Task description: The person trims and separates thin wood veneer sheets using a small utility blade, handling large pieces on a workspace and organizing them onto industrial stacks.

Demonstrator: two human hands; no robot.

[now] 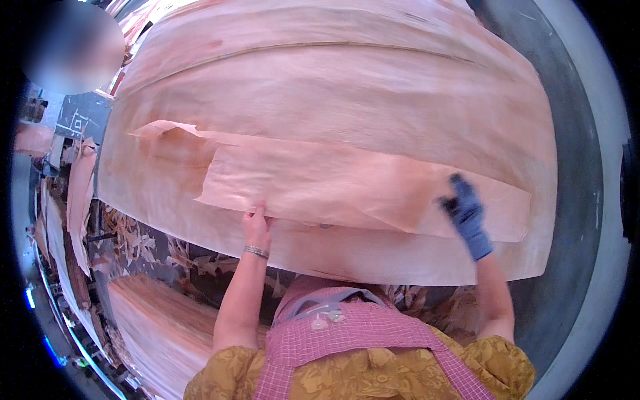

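Observation:
A long pinkish strip of wood veneer (320, 177) lies across a large veneer sheet (373, 93), with a torn, curled piece at its left end. My bare left hand (257, 223), a band around its wrist, pinches the strip's near edge left of the middle. In a blue-grey glove with dark fingertips, my right hand (465, 212) is over the right part of the strip. Its fingers look spread, though motion blurs them. Whether that hand touches the veneer is hard to make out.
A grey surface (577, 200) borders the sheet on the right. Veneer scraps (133, 240) litter the floor at the lower left, near another veneer stack (157, 327). Long offcuts (81, 200) hang or lie at the left. A blurred round patch covers the upper left.

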